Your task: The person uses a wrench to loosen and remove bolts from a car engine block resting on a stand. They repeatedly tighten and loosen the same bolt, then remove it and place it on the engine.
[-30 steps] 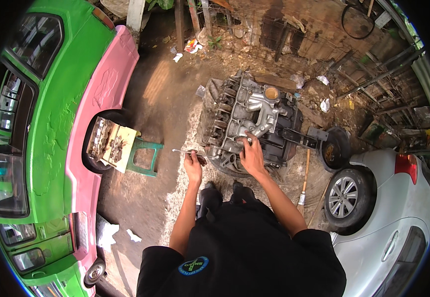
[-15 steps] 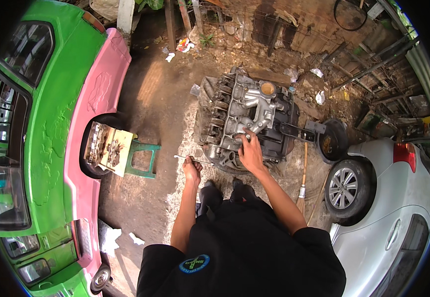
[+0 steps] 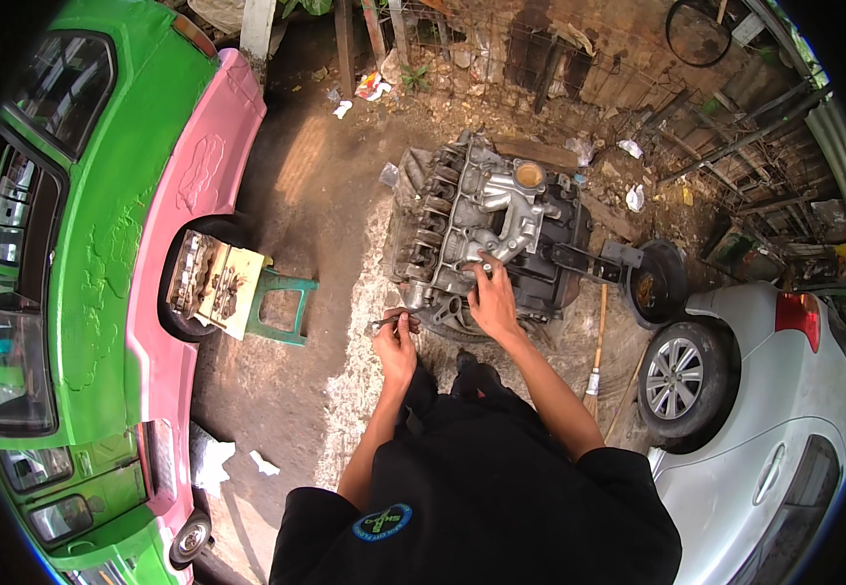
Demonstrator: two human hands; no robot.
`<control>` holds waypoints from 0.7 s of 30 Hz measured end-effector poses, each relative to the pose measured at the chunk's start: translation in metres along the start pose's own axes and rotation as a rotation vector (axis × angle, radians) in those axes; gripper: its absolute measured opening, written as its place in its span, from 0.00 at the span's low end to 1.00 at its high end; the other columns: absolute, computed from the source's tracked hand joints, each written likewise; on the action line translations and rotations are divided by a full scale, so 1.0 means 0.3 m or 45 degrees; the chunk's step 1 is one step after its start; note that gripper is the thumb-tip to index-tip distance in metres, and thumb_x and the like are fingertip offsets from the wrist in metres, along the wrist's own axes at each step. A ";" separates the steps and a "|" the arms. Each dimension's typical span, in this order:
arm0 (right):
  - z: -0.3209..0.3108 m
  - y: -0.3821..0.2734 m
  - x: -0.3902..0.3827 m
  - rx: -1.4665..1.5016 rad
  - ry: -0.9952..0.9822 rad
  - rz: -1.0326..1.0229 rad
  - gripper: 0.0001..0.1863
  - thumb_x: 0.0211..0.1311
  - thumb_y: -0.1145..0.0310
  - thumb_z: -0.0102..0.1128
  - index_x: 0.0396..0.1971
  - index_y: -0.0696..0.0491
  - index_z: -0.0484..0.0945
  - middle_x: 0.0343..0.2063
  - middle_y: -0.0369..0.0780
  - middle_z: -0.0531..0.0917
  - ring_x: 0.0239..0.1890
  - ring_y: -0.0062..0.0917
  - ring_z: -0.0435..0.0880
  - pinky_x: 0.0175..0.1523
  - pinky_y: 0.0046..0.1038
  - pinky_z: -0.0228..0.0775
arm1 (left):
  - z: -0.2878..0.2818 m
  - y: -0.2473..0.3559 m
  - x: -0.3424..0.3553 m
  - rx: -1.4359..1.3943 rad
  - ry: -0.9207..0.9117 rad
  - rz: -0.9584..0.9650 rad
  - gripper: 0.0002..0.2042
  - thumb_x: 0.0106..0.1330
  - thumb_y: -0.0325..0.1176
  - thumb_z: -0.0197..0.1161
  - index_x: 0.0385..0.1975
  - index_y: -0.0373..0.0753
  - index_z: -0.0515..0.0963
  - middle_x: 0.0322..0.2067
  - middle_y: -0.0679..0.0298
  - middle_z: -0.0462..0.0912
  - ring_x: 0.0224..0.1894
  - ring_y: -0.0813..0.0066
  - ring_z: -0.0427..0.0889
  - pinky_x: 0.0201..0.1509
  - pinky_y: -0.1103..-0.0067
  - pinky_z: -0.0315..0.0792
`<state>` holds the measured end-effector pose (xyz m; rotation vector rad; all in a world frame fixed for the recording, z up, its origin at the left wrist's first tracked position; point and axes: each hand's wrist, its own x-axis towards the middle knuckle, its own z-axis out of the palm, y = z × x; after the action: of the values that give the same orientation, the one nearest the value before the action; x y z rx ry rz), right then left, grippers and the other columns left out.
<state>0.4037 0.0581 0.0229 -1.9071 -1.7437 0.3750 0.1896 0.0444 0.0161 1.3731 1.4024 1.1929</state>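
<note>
Engine: the large grey engine (image 3: 457,234) is set low on the ground (image 3: 345,234), between the green and pink van (image 3: 194,161) and the silver car (image 3: 793,400), and is faced by the person from its near side

Left grip: a thin metal tool (image 3: 382,323) is held by the left hand (image 3: 396,345), with the fingers curled closed round it, just beside the near left corner of the engine; the kind of tool cannot be told

Right grip: the near part of the engine is touched by the right hand (image 3: 493,300), with the fingers bent and the thumb drawn close to them at a small round metal piece (image 3: 487,268); whether that piece is pinched or is fixed to the engine cannot be told

Bared side: a row of metal arms (image 3: 428,236) is left exposed along the left side, so a cover is judged to be off there

Branched pipe: the silver branched pipe (image 3: 519,232) is seen in place on top, so work on that part is judged not finished

Parts set aside: metal parts (image 3: 228,288) are laid on a pale board (image 3: 245,304) carried by the green stool (image 3: 288,284), well apart from the engine

Stage: the work is judged partway; whether pieces are being fitted or removed cannot be told
</note>
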 end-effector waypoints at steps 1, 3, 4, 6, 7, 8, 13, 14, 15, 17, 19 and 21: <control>-0.001 0.002 0.000 0.005 -0.009 0.001 0.26 0.55 0.79 0.63 0.57 0.52 0.76 0.68 0.46 0.65 0.67 0.46 0.67 0.70 0.46 0.66 | -0.001 0.021 -0.012 0.048 -0.024 0.055 0.08 0.79 0.28 0.53 0.41 0.31 0.78 0.27 0.55 0.85 0.29 0.72 0.85 0.35 0.75 0.78; -0.002 0.006 -0.002 0.012 -0.017 -0.006 0.26 0.55 0.79 0.63 0.57 0.52 0.76 0.68 0.46 0.65 0.67 0.46 0.67 0.70 0.46 0.66 | -0.001 0.050 -0.032 0.213 -0.058 0.053 0.06 0.77 0.26 0.54 0.42 0.31 0.78 0.30 0.51 0.86 0.33 0.65 0.89 0.38 0.72 0.80; -0.002 0.008 -0.001 0.014 -0.015 -0.013 0.26 0.55 0.79 0.63 0.57 0.52 0.76 0.68 0.46 0.65 0.67 0.46 0.67 0.70 0.46 0.65 | 0.005 0.058 -0.040 0.227 -0.056 0.090 0.06 0.77 0.25 0.54 0.42 0.31 0.78 0.30 0.50 0.86 0.33 0.63 0.89 0.39 0.71 0.80; -0.002 0.012 -0.001 0.018 -0.010 -0.031 0.26 0.54 0.79 0.63 0.57 0.52 0.76 0.68 0.46 0.65 0.67 0.46 0.67 0.70 0.46 0.65 | 0.010 0.064 -0.053 0.238 -0.054 0.133 0.06 0.75 0.23 0.54 0.44 0.30 0.78 0.32 0.48 0.86 0.35 0.56 0.89 0.41 0.68 0.80; -0.003 0.014 -0.001 0.022 -0.007 -0.042 0.27 0.54 0.79 0.63 0.57 0.51 0.76 0.68 0.46 0.65 0.67 0.46 0.67 0.70 0.46 0.65 | 0.012 0.064 -0.060 0.233 -0.044 0.152 0.06 0.75 0.23 0.54 0.44 0.30 0.78 0.32 0.48 0.86 0.36 0.55 0.89 0.42 0.68 0.80; -0.003 0.016 0.000 0.025 -0.004 -0.052 0.27 0.54 0.79 0.63 0.57 0.51 0.76 0.68 0.46 0.65 0.66 0.46 0.68 0.70 0.46 0.65 | 0.013 0.063 -0.068 0.214 -0.044 0.147 0.06 0.75 0.23 0.54 0.45 0.30 0.77 0.33 0.48 0.86 0.36 0.55 0.89 0.42 0.68 0.80; -0.008 0.021 -0.002 0.027 -0.014 -0.070 0.28 0.54 0.79 0.64 0.58 0.51 0.76 0.68 0.46 0.64 0.66 0.46 0.68 0.70 0.47 0.65 | 0.018 0.053 -0.094 0.171 -0.040 0.105 0.07 0.76 0.23 0.53 0.46 0.29 0.77 0.34 0.47 0.86 0.38 0.55 0.89 0.44 0.67 0.80; -0.009 0.022 -0.002 0.029 -0.022 -0.068 0.28 0.54 0.79 0.64 0.58 0.51 0.76 0.68 0.46 0.64 0.66 0.46 0.68 0.70 0.47 0.65 | 0.019 0.052 -0.098 0.171 -0.037 0.093 0.07 0.76 0.23 0.53 0.46 0.29 0.77 0.34 0.47 0.86 0.38 0.55 0.89 0.44 0.67 0.80; -0.010 0.022 -0.002 0.029 -0.024 -0.070 0.27 0.54 0.80 0.63 0.57 0.50 0.76 0.68 0.46 0.64 0.66 0.47 0.68 0.69 0.47 0.66 | 0.021 0.052 -0.101 0.149 -0.035 0.078 0.07 0.76 0.23 0.53 0.46 0.29 0.77 0.35 0.47 0.86 0.39 0.55 0.89 0.44 0.67 0.80; -0.013 0.022 -0.002 0.030 -0.018 -0.080 0.27 0.55 0.81 0.63 0.56 0.48 0.76 0.67 0.46 0.65 0.67 0.49 0.68 0.68 0.47 0.68 | 0.025 0.052 -0.107 0.184 -0.042 0.115 0.07 0.77 0.24 0.53 0.46 0.29 0.76 0.35 0.47 0.86 0.39 0.56 0.89 0.44 0.68 0.80; -0.014 0.022 -0.001 0.025 -0.026 -0.080 0.27 0.55 0.81 0.63 0.56 0.49 0.76 0.67 0.46 0.65 0.67 0.49 0.68 0.68 0.47 0.68 | 0.028 0.053 -0.111 0.190 -0.051 0.128 0.07 0.77 0.24 0.53 0.46 0.29 0.76 0.35 0.48 0.86 0.39 0.57 0.89 0.44 0.68 0.80; -0.016 0.023 0.000 0.027 -0.024 -0.089 0.26 0.55 0.82 0.63 0.56 0.49 0.76 0.67 0.46 0.65 0.67 0.49 0.68 0.68 0.47 0.68 | 0.031 0.054 -0.114 0.189 -0.059 0.124 0.06 0.77 0.23 0.54 0.46 0.29 0.76 0.36 0.47 0.86 0.40 0.57 0.89 0.44 0.68 0.80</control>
<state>0.4119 0.0570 0.0231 -1.8280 -1.8066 0.3850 0.2045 0.0103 0.0280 1.5779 1.4294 1.1298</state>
